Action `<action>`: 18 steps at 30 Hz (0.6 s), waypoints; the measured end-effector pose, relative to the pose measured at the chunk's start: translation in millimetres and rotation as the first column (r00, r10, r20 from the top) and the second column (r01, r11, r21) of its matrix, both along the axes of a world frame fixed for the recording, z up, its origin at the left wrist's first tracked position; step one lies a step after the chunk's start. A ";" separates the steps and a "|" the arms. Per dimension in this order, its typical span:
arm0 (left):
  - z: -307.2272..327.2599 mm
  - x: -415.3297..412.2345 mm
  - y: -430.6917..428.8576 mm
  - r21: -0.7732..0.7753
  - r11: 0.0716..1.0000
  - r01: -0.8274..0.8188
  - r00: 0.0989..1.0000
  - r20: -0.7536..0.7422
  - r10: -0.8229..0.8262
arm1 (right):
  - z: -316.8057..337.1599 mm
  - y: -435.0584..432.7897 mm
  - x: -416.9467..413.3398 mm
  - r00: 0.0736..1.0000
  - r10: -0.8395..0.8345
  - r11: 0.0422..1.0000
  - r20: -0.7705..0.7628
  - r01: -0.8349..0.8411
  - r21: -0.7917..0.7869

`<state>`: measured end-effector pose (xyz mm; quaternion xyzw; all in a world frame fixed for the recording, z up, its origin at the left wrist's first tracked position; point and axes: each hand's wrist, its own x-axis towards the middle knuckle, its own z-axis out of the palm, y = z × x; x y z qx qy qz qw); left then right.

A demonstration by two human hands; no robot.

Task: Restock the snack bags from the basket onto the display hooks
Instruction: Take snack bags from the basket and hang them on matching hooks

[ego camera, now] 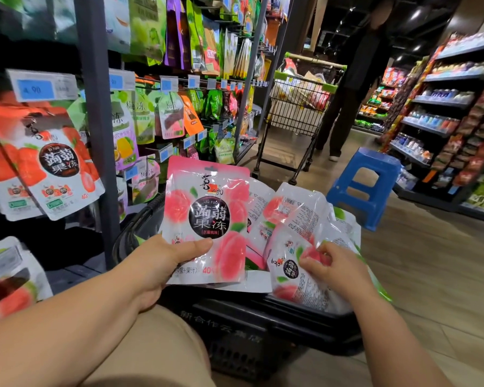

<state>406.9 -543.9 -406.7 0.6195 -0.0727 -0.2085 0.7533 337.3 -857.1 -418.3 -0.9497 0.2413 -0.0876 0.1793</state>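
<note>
The left hand [162,261] grips a pink peach bag [207,216] near its lower left corner, thumb pressed across the front and fingers behind. The bag stands upright over the basket [140,222], its print facing the camera. The right hand [333,265] is down in the basket, its fingers curled and pinching a second bag [294,277], which lies tilted on the right side of the pile.

The basket is black plastic and sits low on the floor, just past the person's leg [157,344]. It holds several more bags [296,208] of the same pink-and-white kind. They are heaped loosely and overlap, some with the printed back up.

Left of the basket stands a rack with a grey post [95,135]. Strawberry bags [53,169] hang there under a blue price tag [37,89]. Further along the rack, green, purple and orange packs [151,32] hang in rows.

Beyond the basket is a wire cart [296,107] loaded with goods, and a person in dark clothes [355,88] stands beside it. A blue stool [366,182] stands on the floor to the right of the basket, near stocked shelves [444,107].
</note>
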 end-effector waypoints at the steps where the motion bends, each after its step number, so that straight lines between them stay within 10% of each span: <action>1: -0.3 0.1 -0.1 -0.001 1.000 -0.005 1.000 0.000 0.005 | 0.7 -1.2 -0.8 0.999 0.009 0.996 0.042 -0.013 0.094; 18: -0.5 -0.9 -1.0 -0.008 1.000 -0.024 1.000 0.000 0.024 | 40.9 13.4 21.5 0.802 -0.175 0.869 0.571 -0.147 0.473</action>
